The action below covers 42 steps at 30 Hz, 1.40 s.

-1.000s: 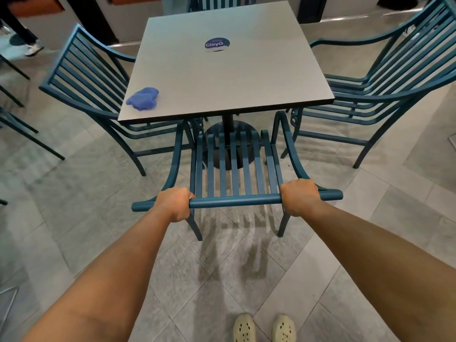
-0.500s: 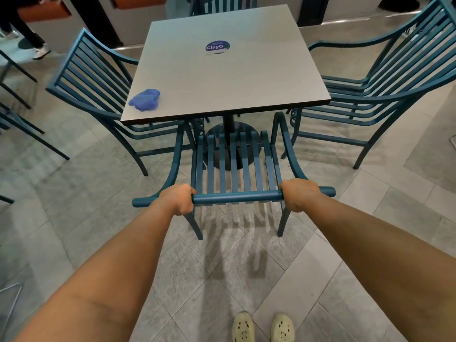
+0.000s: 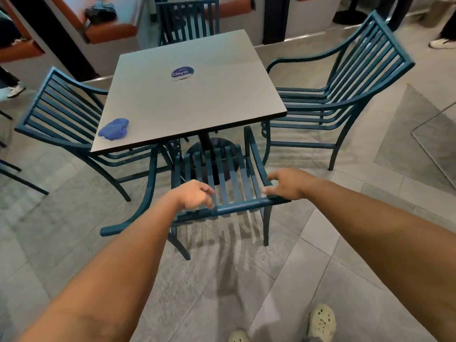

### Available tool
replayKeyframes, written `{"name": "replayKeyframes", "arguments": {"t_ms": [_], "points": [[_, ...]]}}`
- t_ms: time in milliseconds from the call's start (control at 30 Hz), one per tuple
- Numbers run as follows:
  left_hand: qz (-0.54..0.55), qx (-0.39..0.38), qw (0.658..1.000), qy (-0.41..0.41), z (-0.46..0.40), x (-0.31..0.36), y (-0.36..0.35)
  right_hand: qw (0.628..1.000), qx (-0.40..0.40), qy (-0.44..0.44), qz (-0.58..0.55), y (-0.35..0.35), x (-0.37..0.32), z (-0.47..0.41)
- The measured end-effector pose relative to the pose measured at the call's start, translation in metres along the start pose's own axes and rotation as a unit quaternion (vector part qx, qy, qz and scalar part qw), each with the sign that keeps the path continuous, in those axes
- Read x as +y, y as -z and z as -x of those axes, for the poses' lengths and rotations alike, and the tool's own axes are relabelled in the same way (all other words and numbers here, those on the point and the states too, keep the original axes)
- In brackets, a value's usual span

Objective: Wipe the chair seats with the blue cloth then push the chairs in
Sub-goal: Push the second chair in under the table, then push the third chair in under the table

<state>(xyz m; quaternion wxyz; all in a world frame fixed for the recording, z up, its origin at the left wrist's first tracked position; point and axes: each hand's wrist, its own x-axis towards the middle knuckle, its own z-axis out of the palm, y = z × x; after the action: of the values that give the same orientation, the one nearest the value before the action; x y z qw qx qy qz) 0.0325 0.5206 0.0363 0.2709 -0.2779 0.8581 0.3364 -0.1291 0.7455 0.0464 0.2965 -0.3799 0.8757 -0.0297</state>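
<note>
The near teal slatted chair (image 3: 243, 206) stands against the front edge of the grey square table (image 3: 192, 99), its seat hidden beneath the top. My left hand (image 3: 193, 195) hovers just above the chair's top rail, fingers loosely spread and holding nothing. My right hand (image 3: 287, 182) has lifted from the rail too, fingers relaxed, with the thumb near the rail's right end. The crumpled blue cloth (image 3: 114, 129) lies on the table's front left corner, away from both hands.
A teal chair (image 3: 64, 114) stands left of the table, another (image 3: 345, 90) at the right stands pulled out, and a third (image 3: 187, 19) is at the far side. Orange benches line the back wall. Grey tiled floor lies around; my pale shoes (image 3: 320, 319) show below.
Both hands gripped the near chair's top rail while it slid toward the table; now both have let go and hover with fingers loose. The camera has swung left and up.
</note>
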Motion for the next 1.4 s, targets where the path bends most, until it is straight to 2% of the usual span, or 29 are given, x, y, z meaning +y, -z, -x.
{"name": "replayKeyframes", "arguments": {"t_ms": [67,200,467,700,967,1400], "points": [[0.016,0.020,1.000,-0.011,-0.013,0.032,-0.004,1.000,0.013,-0.008,-0.010,0.015,0.027,0.004],[-0.023,0.072,0.997,-0.001,-0.044,0.099,-0.022,0.999,0.011,-0.029,0.010,0.044,0.100,0.012],[-0.032,0.090,0.995,0.005,-0.106,0.246,-0.076,0.998,0.003,-0.045,0.050,0.104,0.265,0.027],[-0.021,0.112,0.993,0.024,-0.168,0.346,-0.105,0.996,0.019,-0.043,0.074,0.155,0.364,0.013],[-0.008,0.111,0.993,0.029,-0.258,0.413,-0.090,0.997,0.020,-0.026,0.073,0.208,0.436,-0.044],[0.017,0.142,0.988,0.051,-0.389,0.557,-0.028,0.992,0.033,-0.009,0.119,0.341,0.561,-0.161]]}}
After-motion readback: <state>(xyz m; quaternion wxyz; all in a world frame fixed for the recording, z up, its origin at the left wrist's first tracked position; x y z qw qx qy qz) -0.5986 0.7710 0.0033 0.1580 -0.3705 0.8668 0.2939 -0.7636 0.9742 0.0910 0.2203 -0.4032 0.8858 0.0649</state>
